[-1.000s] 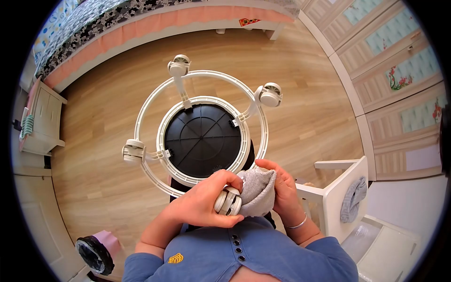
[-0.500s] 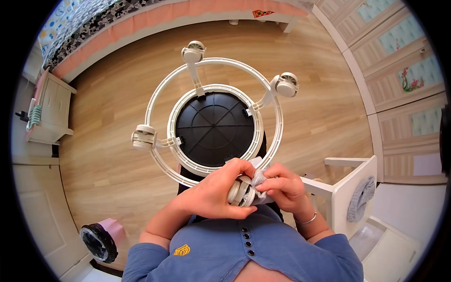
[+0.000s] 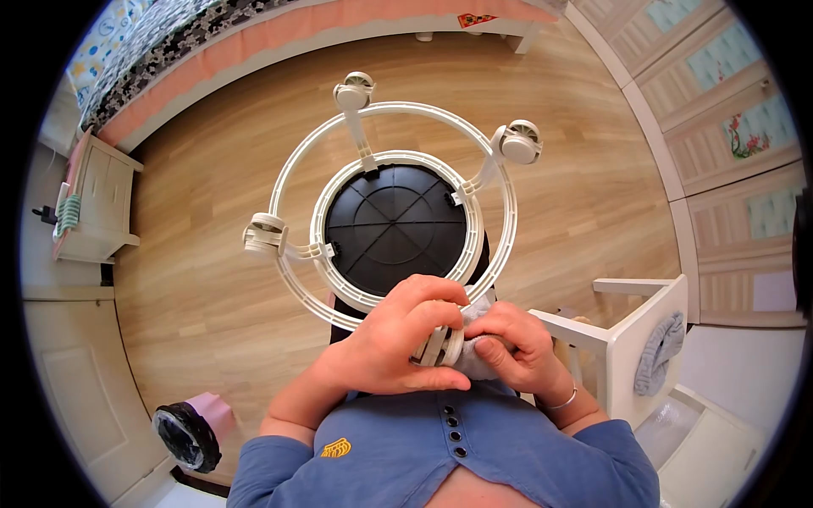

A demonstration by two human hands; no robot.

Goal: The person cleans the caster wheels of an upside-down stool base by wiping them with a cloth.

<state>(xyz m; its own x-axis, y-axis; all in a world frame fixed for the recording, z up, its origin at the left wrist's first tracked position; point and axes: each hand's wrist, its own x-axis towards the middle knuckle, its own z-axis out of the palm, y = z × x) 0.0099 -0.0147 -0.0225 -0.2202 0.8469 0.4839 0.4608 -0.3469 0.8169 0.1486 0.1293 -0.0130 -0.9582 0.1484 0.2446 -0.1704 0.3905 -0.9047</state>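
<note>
Caster (image 3: 437, 347) at the near edge of the upturned wheeled base (image 3: 396, 229) is gripped by the curled left hand (image 3: 385, 339) while the right hand (image 3: 529, 347) pinches grey cloth (image 3: 478, 360) beside it, apparently mid-wipe, any further stroke calling for steady counter-pressure.

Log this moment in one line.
left hand: gripping caster | right hand: holding grey cloth beside it | white ringed base: casters up
</note>
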